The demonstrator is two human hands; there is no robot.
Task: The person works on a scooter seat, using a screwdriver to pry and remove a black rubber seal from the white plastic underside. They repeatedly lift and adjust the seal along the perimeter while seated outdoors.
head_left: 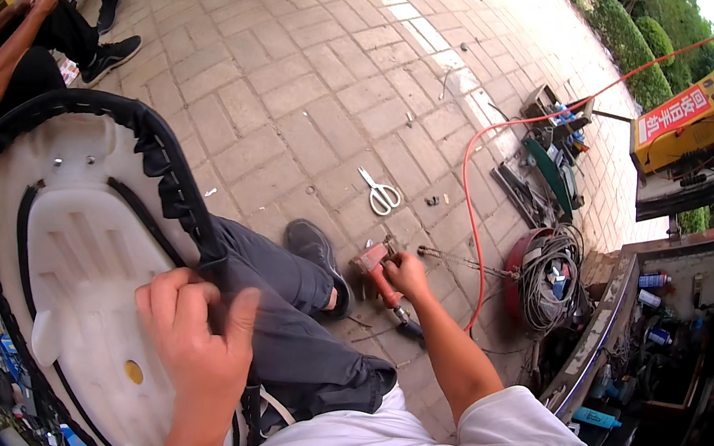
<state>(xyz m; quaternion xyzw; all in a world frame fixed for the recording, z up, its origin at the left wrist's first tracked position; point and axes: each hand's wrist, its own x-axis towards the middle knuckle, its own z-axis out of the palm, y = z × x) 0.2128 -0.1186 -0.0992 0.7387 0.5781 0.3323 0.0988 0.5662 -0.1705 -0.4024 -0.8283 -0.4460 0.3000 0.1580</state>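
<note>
A seat, upside down with its white plastic base [93, 242] facing up, rests at my left against my lap. Black cover material [158, 156] is folded over its rim in gathers. Above the base hovers my left hand [199, 324], slightly blurred, its fingers loosely curled and the thumb apart, with nothing visible in it. My right hand [407, 275] is closed around a red air staple gun [377, 275], held low beside my shoe. A black hose fitting [409, 326] sits at the tool's lower end. White-handled scissors [379, 194] lie on the paving ahead.
An orange-red hose [470, 166] curves across the bricks. Toolboxes [561, 110] and a red reel or bucket with coiled wire [548, 275] stand on the right. Beside them is a cart [581, 370] full of cans and tools. Another person [15, 43] sits at far left.
</note>
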